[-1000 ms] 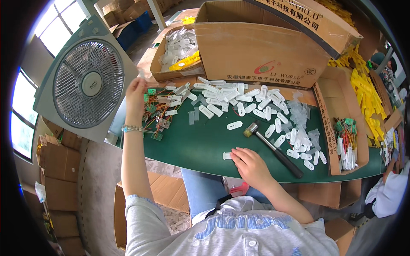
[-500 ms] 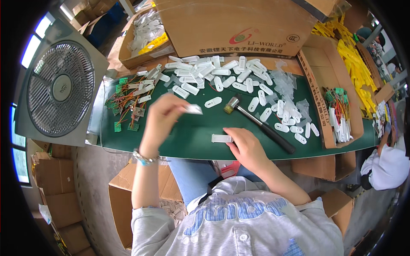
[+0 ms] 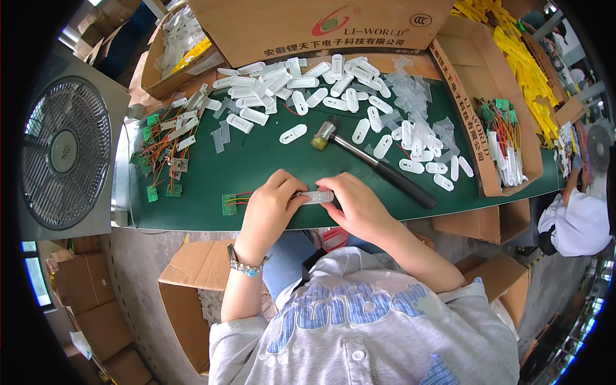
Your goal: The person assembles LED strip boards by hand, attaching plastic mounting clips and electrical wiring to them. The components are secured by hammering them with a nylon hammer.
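Observation:
Near the table's front edge, both hands meet at a small white plastic casing [image 3: 317, 197]. My left hand [image 3: 269, 202] pinches its left end, and my right hand [image 3: 354, 204] grips the right end with thumb and fingers. Red and yellow wires come out from under the left hand to a small green circuit board [image 3: 229, 205] on the mat. Where those wires end at the casing is hidden by the fingers. Beyond the hands lies a hammer [image 3: 385, 170] with a black handle. One loose white casing [image 3: 294, 133] lies to the left of its head.
White casings [image 3: 276, 86] are heaped at the back of the green table [image 3: 224, 173], with clear plastic pieces [image 3: 410, 93] beside them. Wired circuit boards [image 3: 163, 151] lie at left, near a fan [image 3: 64, 154]. Cardboard boxes [image 3: 462, 115] stand behind and right.
My left hand has come down and right to the casing in my right hand, which has shifted slightly left. A wired circuit board now lies beside the left hand. The view has shifted.

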`<state>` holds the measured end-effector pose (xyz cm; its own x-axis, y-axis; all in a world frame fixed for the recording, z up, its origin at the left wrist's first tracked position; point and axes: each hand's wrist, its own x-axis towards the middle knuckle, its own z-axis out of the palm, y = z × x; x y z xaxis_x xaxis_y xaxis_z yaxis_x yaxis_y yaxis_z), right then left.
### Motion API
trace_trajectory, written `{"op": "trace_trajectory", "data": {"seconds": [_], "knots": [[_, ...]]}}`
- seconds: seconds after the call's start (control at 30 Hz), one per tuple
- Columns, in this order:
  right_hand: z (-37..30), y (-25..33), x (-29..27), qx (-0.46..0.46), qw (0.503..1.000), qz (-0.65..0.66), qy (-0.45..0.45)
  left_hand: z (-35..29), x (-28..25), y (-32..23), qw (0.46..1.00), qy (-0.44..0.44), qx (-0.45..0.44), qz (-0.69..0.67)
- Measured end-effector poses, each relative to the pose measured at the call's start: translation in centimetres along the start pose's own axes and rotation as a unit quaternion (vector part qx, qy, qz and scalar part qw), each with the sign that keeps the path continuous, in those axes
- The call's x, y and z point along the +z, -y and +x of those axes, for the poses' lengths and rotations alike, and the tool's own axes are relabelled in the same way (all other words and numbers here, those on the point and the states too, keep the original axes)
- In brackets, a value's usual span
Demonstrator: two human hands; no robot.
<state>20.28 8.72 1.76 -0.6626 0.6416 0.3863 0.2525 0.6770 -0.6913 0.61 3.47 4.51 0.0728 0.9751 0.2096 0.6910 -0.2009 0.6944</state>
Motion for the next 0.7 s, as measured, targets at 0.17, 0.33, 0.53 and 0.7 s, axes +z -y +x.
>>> {"op": "trace_trajectory", "data": {"seconds": [0.17, 0.33, 0.53, 0.7], "knots": [[0.2, -0.1, 0.0, -0.035, 0.999, -0.022, -0.012, -0.2, -0.1, -0.2, 0.999, 0.019, -0.042, 0.028], [-0.2, -0.2, 0.3, -0.061, 0.997, -0.049, -0.014, -0.8, -0.3, -0.5, 0.998, -0.019, 0.003, 0.065], [-0.2, 0.0, 0.3, -0.080, 0.994, -0.078, 0.001, -1.9, -1.0, -0.2, 0.991, -0.041, 0.024, 0.128], [0.0, 0.2, 0.2, -0.088, 0.989, -0.115, 0.022, -1.8, -0.8, -0.5, 0.977, -0.080, 0.076, 0.182]]}}
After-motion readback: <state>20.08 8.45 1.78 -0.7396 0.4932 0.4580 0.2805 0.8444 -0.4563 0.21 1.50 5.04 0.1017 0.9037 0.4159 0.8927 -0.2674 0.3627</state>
